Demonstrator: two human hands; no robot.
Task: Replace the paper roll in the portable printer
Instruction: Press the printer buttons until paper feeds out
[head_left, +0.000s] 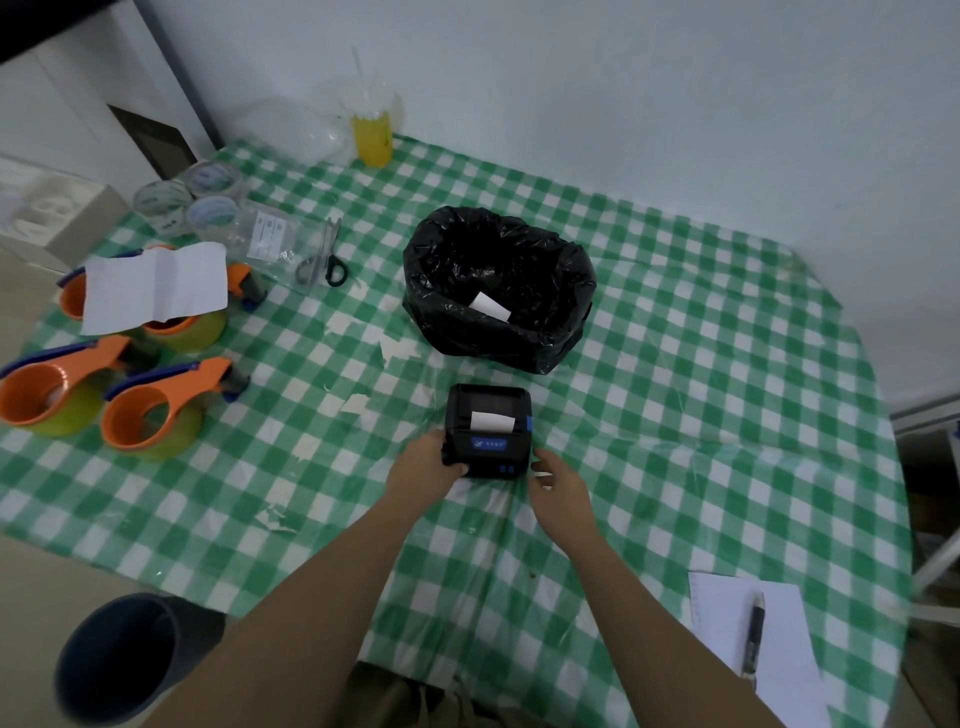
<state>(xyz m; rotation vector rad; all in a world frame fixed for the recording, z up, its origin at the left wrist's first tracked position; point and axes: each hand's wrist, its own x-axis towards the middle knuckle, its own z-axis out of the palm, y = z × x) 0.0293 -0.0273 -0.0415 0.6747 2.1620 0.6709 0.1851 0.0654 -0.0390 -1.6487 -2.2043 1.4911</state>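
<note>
Two bare forearms reached forward over a green-checked bench (675, 364). Orange tape dispensers (150, 410) sat far left. At centre, the left hand (423, 465) gripped the black portable printer (488, 431) at its near-left corner, fingers wrapped on it. White paper (491, 421) poked from its slot. Just beside its right edge, the right hand (558, 486) hovered, fingers loosely spread, holding nothing.

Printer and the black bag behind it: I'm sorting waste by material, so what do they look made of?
The portable printer looks like matte black moulded plastic, with blue buttons and a white paper strip showing. The black bag seems to be thin glossy plastic film, judging by its crinkles and sheen.
</note>
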